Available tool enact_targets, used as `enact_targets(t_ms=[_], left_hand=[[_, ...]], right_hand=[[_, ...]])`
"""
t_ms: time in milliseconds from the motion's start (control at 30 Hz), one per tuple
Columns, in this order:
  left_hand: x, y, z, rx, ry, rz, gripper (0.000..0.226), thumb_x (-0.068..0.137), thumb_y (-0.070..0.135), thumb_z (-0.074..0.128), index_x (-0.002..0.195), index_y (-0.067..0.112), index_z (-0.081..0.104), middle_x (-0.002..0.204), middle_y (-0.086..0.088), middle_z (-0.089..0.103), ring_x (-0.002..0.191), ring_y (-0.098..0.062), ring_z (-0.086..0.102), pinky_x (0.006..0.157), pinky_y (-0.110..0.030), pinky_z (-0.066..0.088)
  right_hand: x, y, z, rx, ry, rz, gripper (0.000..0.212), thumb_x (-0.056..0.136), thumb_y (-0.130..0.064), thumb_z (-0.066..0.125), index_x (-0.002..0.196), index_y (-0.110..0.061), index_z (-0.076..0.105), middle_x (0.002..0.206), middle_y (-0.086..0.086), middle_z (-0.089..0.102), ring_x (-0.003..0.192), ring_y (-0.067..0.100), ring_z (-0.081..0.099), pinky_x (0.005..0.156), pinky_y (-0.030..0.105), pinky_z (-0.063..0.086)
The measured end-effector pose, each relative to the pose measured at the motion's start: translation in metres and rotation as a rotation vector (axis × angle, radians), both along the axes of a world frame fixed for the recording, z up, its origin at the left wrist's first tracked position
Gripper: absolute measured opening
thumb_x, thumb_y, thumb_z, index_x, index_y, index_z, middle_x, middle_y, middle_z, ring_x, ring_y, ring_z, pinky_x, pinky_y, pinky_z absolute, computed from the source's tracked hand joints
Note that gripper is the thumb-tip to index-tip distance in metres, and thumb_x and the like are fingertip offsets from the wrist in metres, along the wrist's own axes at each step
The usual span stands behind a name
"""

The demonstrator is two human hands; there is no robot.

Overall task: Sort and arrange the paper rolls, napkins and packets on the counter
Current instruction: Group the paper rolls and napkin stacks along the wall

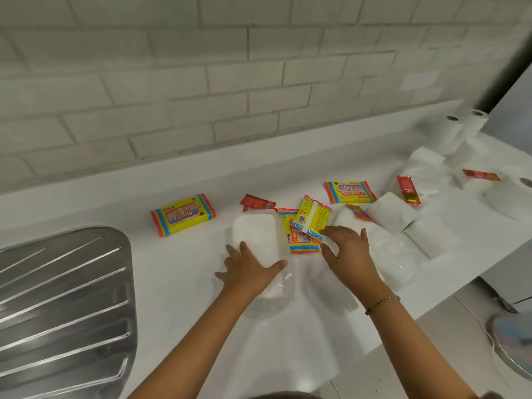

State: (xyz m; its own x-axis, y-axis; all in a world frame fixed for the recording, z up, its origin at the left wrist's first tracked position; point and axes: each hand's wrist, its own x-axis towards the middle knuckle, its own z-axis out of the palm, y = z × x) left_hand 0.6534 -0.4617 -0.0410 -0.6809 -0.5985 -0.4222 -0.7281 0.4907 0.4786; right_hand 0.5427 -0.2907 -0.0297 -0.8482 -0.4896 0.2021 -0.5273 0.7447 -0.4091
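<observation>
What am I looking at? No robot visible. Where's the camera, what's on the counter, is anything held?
There is no machine here: a person works with bare hands. The single picture comes from a wide-angle camera worn on their head, looking down, so the arms enter from the bottom. The left hand lies flat on a white napkin pack in clear wrap. The right hand is open, its fingertips at a tilted yellow packet; nothing is gripped. On the white counter lie other yellow packets, red sachets and, toward the right, white paper rolls. A steel drainboard sits at the left.
</observation>
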Motion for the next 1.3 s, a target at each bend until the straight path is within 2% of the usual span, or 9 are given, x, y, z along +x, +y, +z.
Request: enact_targets(t_ms=[233, 400, 567, 700, 833, 967, 1100, 1200, 1300], left_hand=[[-0.031, 0.005, -0.004, -0.123, -0.133, 0.021, 0.147, 0.044, 0.087, 0.058, 0.146, 0.005, -0.007, 0.151, -0.017, -0.03, 0.143, -0.038, -0.015, 0.102, -0.074, -0.002], [-0.046, 0.003, -0.007, -0.148, -0.214, 0.088, 0.129, 0.058, 0.062, 0.073, 0.147, 0.009, -0.003, 0.152, -0.019, -0.023, 0.144, -0.039, -0.001, 0.104, -0.073, 0.012], [-0.038, 0.004, -0.012, -0.119, -0.214, 0.236, 0.111, 0.061, 0.051, 0.075, 0.144, 0.035, 0.003, 0.153, -0.018, 0.002, 0.141, -0.036, 0.012, 0.105, -0.066, 0.019], [-0.032, 0.014, -0.01, -0.166, -0.155, 0.291, 0.106, 0.056, 0.051, 0.073, 0.142, 0.043, 0.011, 0.141, -0.01, 0.03, 0.132, -0.032, 0.03, 0.102, -0.05, 0.03], [-0.029, 0.033, -0.008, -0.173, -0.143, 0.355, 0.104, 0.054, 0.049, 0.072, 0.141, 0.045, 0.015, 0.142, -0.006, 0.03, 0.134, -0.031, 0.028, 0.108, -0.057, 0.021], [-0.02, 0.056, -0.009, -0.168, -0.156, 0.398, 0.1, 0.062, 0.044, 0.074, 0.141, 0.048, 0.012, 0.147, -0.002, 0.024, 0.137, -0.03, 0.022, 0.111, -0.057, 0.015], [-0.01, 0.071, -0.01, -0.174, -0.173, 0.398, 0.112, 0.055, 0.056, 0.077, 0.141, 0.048, 0.005, 0.149, -0.001, 0.021, 0.138, -0.03, 0.021, 0.109, -0.058, 0.019], [-0.007, 0.079, -0.015, -0.223, -0.166, 0.391, 0.119, 0.049, 0.062, 0.077, 0.142, 0.047, 0.004, 0.148, -0.002, 0.021, 0.137, -0.03, 0.022, 0.106, -0.054, 0.024], [-0.004, 0.074, -0.01, -0.219, -0.105, 0.392, 0.106, 0.056, 0.053, 0.076, 0.141, 0.046, 0.011, 0.144, -0.003, 0.03, 0.131, -0.032, 0.031, 0.101, -0.048, 0.032]], right_hand=[[-0.037, 0.026, -0.002, 0.018, 0.008, -0.029, 0.03, 0.087, -0.024, 0.057, 0.117, -0.023, 0.061, 0.125, 0.0, 0.06, 0.123, 0.022, 0.048, 0.114, 0.052, 0.008], [-0.081, 0.052, -0.013, 0.113, -0.035, -0.042, 0.036, 0.083, -0.034, 0.062, 0.116, -0.022, 0.061, 0.125, 0.0, 0.06, 0.12, 0.024, 0.048, 0.109, 0.049, 0.021], [-0.118, 0.087, -0.025, 0.364, -0.139, 0.099, 0.064, 0.07, -0.061, 0.064, 0.124, -0.028, 0.054, 0.131, 0.005, 0.046, 0.117, 0.026, 0.042, 0.097, 0.038, 0.039], [-0.129, 0.097, -0.033, 0.458, -0.15, 0.217, 0.078, 0.065, -0.069, 0.06, 0.129, -0.028, 0.044, 0.135, 0.011, 0.036, 0.118, 0.033, 0.038, 0.098, 0.04, 0.037], [-0.138, 0.096, -0.03, 0.609, -0.206, 0.3, 0.084, 0.066, -0.058, 0.065, 0.135, -0.034, 0.025, 0.144, 0.015, 0.019, 0.129, 0.04, 0.023, 0.104, 0.051, 0.029], [-0.148, 0.1, -0.038, 0.672, -0.266, 0.374, 0.091, 0.064, -0.053, 0.065, 0.136, -0.032, 0.014, 0.15, 0.01, 0.009, 0.135, 0.048, 0.003, 0.106, 0.069, 0.005], [-0.158, 0.105, -0.041, 0.602, -0.266, 0.36, 0.105, 0.064, -0.064, 0.062, 0.143, -0.024, 0.004, 0.152, -0.002, 0.013, 0.133, 0.04, 0.017, 0.106, 0.062, 0.019], [-0.16, 0.105, -0.04, 0.471, -0.235, 0.355, 0.092, 0.068, -0.049, 0.063, 0.141, -0.021, 0.013, 0.145, -0.002, 0.03, 0.124, 0.032, 0.036, 0.1, 0.049, 0.037], [-0.162, 0.106, -0.03, 0.368, -0.208, 0.408, 0.072, 0.072, -0.042, 0.062, 0.134, -0.022, 0.03, 0.134, -0.002, 0.045, 0.113, 0.025, 0.051, 0.091, 0.036, 0.045]])
